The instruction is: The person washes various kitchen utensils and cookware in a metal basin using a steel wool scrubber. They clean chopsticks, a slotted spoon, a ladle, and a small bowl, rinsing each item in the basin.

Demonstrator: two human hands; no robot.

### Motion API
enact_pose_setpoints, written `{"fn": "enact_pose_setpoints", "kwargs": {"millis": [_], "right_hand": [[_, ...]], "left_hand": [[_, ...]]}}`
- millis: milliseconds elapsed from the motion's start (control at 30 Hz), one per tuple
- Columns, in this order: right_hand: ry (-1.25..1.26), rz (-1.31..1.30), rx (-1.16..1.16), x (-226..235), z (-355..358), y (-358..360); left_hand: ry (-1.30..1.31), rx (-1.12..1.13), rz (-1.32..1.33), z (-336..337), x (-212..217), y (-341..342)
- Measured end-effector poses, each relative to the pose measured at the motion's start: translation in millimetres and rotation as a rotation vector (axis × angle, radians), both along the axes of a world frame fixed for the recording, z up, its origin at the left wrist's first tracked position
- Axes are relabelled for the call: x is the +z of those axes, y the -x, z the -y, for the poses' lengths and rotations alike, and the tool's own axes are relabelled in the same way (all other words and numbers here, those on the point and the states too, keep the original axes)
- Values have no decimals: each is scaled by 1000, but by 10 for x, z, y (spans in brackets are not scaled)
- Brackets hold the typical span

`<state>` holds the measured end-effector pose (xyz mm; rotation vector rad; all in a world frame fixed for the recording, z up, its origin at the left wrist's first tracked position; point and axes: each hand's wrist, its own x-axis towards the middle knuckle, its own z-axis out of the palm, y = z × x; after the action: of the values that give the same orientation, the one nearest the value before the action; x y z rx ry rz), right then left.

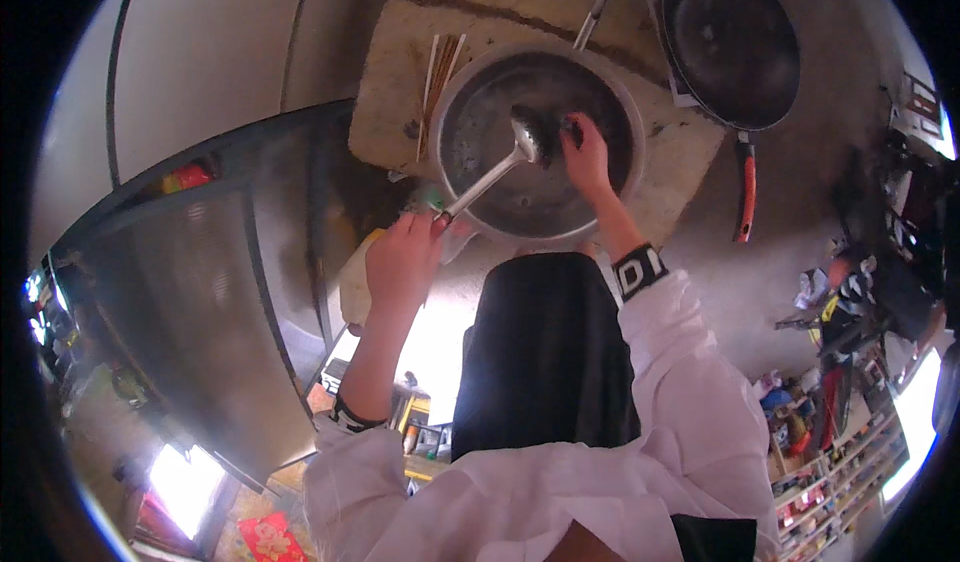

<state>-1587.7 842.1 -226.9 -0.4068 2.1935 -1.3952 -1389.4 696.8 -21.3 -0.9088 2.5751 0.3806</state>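
My left hand (402, 262) is closed round the end of a metal ladle (492, 174). The ladle slants up to the right, its bowl over a wide round metal basin (463, 210) that seems to hold water. Inside the basin's outline, just right of the ladle's bowl, is my right hand (588, 157). Its fingers are bent together around something small and dark that I cannot make out. A small gap shows between this hand and the ladle.
Thin sticks like chopsticks (440, 92) lie left of the basin on a worn tan slab (390, 72). A metal handle (597, 7) extends beyond the basin. At the right rests a black frying pan (730, 47) with a red-and-black handle. A large cabinet (180, 302) stands at the left.
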Motion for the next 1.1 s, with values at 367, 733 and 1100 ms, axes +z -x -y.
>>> {"fn": "enact_pose_setpoints", "kwargs": {"millis": [367,733,1100], "right_hand": [[237,-406,578,1060,249,-538],[-65,-366,276,503,-142,-57],[-263,-188,-2,-427,41,-216]], "left_hand": [[-65,-36,-91,14,-116,292],[-272,210,-7,-56,-234,-19],[-649,386,90,-121,-381,-299]]}}
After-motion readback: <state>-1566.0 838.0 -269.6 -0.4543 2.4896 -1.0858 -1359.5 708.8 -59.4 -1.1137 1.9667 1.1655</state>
